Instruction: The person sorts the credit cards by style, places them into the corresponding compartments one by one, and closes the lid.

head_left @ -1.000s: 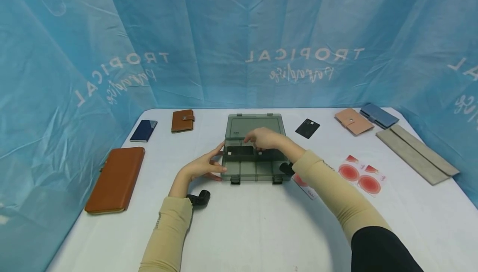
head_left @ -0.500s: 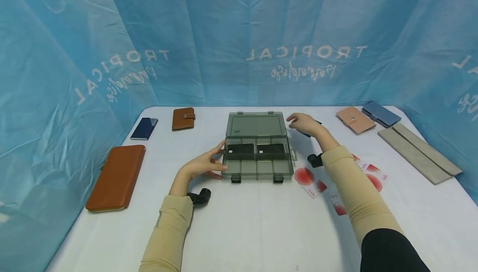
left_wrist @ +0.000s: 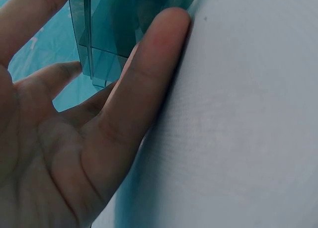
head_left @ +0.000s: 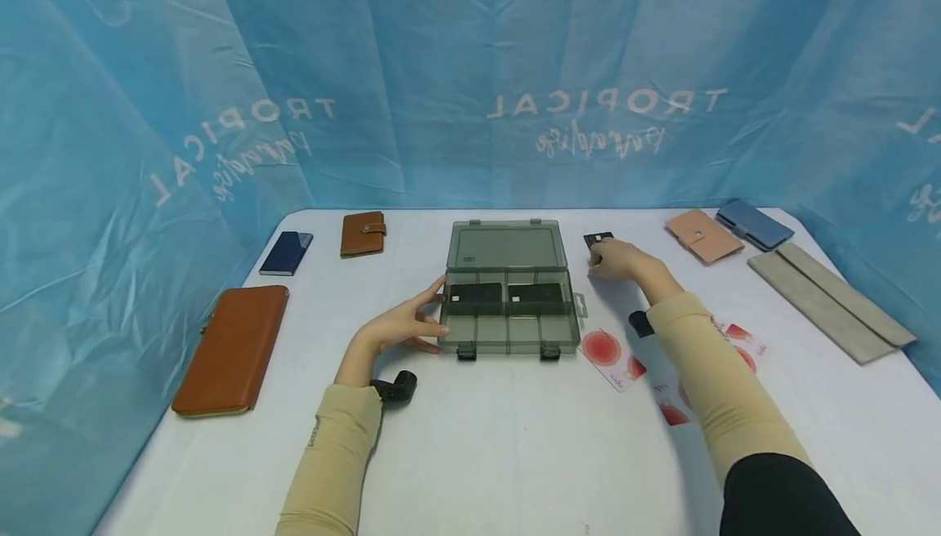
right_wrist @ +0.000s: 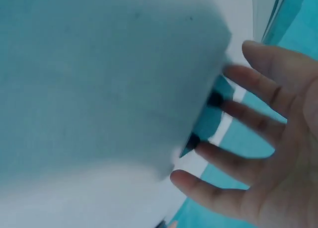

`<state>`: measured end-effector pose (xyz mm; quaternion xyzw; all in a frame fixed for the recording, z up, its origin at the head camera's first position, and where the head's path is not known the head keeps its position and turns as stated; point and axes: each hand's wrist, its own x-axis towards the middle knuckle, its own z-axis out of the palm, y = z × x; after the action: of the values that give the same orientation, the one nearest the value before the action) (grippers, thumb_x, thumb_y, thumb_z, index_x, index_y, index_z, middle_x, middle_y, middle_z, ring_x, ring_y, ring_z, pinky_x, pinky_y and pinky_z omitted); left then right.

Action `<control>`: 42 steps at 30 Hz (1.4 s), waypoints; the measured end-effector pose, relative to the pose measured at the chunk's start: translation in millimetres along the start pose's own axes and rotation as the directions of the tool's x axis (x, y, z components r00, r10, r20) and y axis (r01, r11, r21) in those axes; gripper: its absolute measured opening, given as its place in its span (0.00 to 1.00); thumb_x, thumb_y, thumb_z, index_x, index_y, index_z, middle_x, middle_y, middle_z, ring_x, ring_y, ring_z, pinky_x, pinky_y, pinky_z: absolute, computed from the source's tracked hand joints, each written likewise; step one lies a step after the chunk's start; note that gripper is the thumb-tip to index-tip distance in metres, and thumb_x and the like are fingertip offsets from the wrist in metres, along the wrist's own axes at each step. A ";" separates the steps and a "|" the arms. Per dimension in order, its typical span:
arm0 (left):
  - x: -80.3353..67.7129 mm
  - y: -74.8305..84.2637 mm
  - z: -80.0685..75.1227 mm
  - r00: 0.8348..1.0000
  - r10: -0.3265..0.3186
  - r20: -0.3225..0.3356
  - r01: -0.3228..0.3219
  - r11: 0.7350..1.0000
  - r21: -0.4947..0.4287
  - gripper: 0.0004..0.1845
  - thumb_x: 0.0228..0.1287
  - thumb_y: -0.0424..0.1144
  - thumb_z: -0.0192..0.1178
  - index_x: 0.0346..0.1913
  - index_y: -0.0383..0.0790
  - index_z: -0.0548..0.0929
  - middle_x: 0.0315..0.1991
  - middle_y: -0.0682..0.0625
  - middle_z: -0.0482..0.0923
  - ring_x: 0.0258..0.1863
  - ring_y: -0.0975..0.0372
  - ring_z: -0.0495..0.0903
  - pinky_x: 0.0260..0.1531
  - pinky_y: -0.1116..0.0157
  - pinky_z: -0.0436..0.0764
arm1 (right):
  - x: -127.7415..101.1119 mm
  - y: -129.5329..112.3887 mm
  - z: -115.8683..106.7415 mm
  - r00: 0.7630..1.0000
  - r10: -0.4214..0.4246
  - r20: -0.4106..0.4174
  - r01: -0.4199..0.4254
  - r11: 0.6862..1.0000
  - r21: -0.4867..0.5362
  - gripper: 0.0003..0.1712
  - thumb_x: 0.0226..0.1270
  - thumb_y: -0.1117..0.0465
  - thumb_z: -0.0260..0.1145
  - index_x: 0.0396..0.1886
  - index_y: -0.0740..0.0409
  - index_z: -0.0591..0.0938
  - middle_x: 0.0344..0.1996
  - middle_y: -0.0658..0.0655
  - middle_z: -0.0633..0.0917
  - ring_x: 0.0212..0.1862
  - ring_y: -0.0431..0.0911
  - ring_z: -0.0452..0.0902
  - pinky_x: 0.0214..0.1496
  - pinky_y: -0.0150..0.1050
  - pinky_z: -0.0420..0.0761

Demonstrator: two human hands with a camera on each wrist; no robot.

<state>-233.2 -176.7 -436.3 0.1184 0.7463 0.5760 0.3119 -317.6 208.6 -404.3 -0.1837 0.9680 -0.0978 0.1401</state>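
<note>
Head view first: white table (head_left: 515, 454) boxed in by a blue curtain (head_left: 470, 70) printed with "TROPICAL". Smoky clear organizer box (head_left: 507, 307) sits open mid-table, two dark cards in its back compartments. The left hand (head_left: 400, 328) rests with straight fingers on the box's left wall, thumb at the near corner. The right hand (head_left: 617, 260) is off to the box's right, fingertips down on a black card (head_left: 598, 238) that lies flat on the table just past them; can't tell whether they actually pinch it. Red-patterned cards (head_left: 610, 352) lie by the right forearm. Brown long wallet (head_left: 231, 348) far left, navy card case (head_left: 287, 252) and small brown wallet (head_left: 363, 234) beyond the left hand, pink wallet (head_left: 700, 235), blue wallet (head_left: 754, 224) and grey pouch (head_left: 827, 299) off to the right.

Left wrist view: fingers (left_wrist: 149, 74) straight and relaxed, box corner (left_wrist: 104, 44) right between the thumb and fingertips, touching them.

Right wrist view: blurry; fingers (right_wrist: 258, 84) spread apart, a dark card edge (right_wrist: 206, 123) at their tips against the white surface.
</note>
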 end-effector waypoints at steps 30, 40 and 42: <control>-0.5 1.0 -1.1 0.999 0.028 0.019 -0.028 1.000 -0.003 0.53 0.58 0.36 0.64 0.73 0.63 0.37 0.73 0.42 0.34 0.42 0.57 0.77 0.42 0.54 0.82 | -3.5 13.5 -3.1 0.965 0.246 -0.092 -0.124 0.734 0.668 0.21 0.69 0.70 0.52 0.59 0.69 0.61 0.56 0.73 0.66 0.55 0.62 0.67 0.54 0.55 0.72; -1.2 0.0 -0.4 1.000 0.014 0.010 -0.014 1.000 -0.002 0.53 0.58 0.37 0.65 0.73 0.63 0.37 0.73 0.42 0.35 0.41 0.57 0.76 0.41 0.54 0.82 | -9.0 -26.8 -12.3 1.000 0.006 -0.026 0.019 0.540 0.841 0.21 0.69 0.63 0.55 0.60 0.65 0.68 0.45 0.58 0.71 0.43 0.45 0.72 0.56 0.54 0.71; -1.1 -0.1 -0.1 1.000 0.013 0.007 -0.013 1.000 -0.004 0.52 0.58 0.36 0.65 0.73 0.63 0.37 0.73 0.42 0.35 0.41 0.57 0.76 0.41 0.54 0.82 | -10.1 -35.4 -11.8 0.999 -0.022 -0.039 0.045 0.586 0.809 0.19 0.69 0.63 0.55 0.57 0.65 0.71 0.44 0.58 0.73 0.44 0.48 0.70 0.53 0.55 0.70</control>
<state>-232.4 -177.4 -436.0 0.1247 0.7433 0.5790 0.3110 -300.6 181.8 -382.4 -0.1169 0.8156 -0.5323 0.1944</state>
